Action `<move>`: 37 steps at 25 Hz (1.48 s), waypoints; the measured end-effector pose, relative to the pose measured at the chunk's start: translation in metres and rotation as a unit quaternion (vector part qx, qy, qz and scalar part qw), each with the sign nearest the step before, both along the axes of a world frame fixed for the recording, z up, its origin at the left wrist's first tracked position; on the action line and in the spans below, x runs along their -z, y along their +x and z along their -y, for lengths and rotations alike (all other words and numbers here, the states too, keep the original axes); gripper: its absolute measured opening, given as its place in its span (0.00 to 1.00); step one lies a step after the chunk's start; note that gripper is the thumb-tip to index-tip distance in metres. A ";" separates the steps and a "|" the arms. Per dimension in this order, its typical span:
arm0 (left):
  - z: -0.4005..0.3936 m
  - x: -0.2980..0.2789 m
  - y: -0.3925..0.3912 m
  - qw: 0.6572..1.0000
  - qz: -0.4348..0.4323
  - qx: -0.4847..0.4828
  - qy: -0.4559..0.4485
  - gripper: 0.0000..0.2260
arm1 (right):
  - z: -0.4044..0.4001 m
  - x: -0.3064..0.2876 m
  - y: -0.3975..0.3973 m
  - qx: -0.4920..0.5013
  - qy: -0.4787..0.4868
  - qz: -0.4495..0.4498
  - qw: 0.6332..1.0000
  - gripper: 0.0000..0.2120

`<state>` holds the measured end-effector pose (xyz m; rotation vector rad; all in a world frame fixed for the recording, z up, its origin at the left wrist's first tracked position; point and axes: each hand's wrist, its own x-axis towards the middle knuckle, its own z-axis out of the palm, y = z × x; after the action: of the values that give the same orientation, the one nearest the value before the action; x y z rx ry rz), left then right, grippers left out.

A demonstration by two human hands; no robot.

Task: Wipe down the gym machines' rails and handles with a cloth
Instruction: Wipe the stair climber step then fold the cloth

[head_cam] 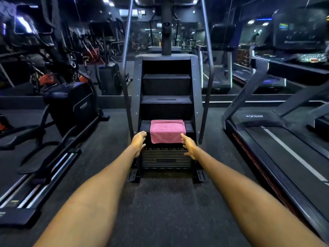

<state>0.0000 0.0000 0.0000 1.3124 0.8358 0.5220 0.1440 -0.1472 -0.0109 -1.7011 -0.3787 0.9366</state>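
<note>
A pink cloth [167,131] lies draped over the edge of a low step of the black stair-climber machine [166,84] straight ahead. Both my arms are stretched out toward it. My left hand [138,142] is just left of the cloth with straight fingers, holding nothing. To the cloth's right, my right hand [189,146] is open with fingers spread, its fingertips close to the lower right corner. The machine's two grey side rails [126,56] [208,56] rise on either side of the steps.
A treadmill [284,143] stands to the right and an elliptical trainer [71,107] to the left. Dark rubber floor [165,202] lies between them in front of the steps. A mirror wall with more machines is behind.
</note>
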 end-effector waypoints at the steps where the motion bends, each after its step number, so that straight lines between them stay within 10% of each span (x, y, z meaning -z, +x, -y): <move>1: -0.010 0.001 0.010 1.000 -0.006 0.001 0.001 0.19 | -0.011 0.002 0.004 0.001 -0.003 -0.003 1.000 0.29; 37: -0.533 0.236 0.514 0.952 -0.277 0.072 -0.107 0.13 | -0.555 0.224 0.479 -0.012 -0.216 -0.077 0.973 0.21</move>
<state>0.5142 0.5329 -0.2359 1.3207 1.2082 -0.0676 0.6233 0.4080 -0.2345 -1.9989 -0.0943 1.2248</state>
